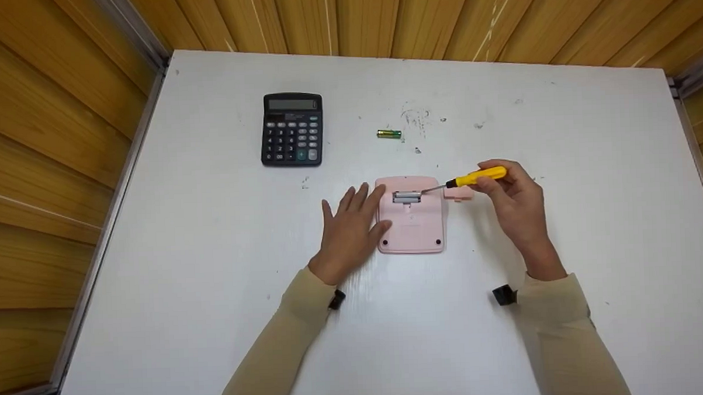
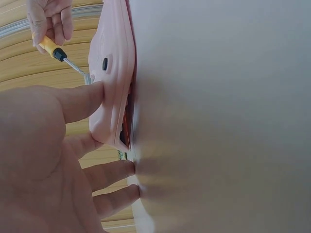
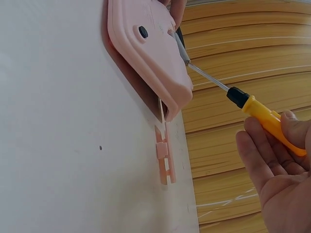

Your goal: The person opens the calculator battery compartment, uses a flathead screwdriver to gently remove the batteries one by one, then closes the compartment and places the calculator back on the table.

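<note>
A pink calculator (image 1: 411, 230) lies face down on the table, its battery compartment uncovered and grey batteries (image 1: 407, 199) inside. My left hand (image 1: 350, 238) spreads beside its left edge, with thumb and index finger touching the casing and other fingertips on the table. In my right hand (image 1: 515, 197) I hold a screwdriver (image 1: 480, 175) with a yellow handle, pinched between thumb and fingers. Its metal tip meets the right end of the batteries. The pink battery cover (image 3: 164, 155) lies on the table just right of the calculator.
A black calculator (image 1: 292, 129) lies face up at the back left, its display lit with a 0. One green battery (image 1: 389, 134) lies beyond the pink calculator. The white table (image 1: 173, 274) borders wood-patterned walls (image 1: 363, 21) at the back and sides.
</note>
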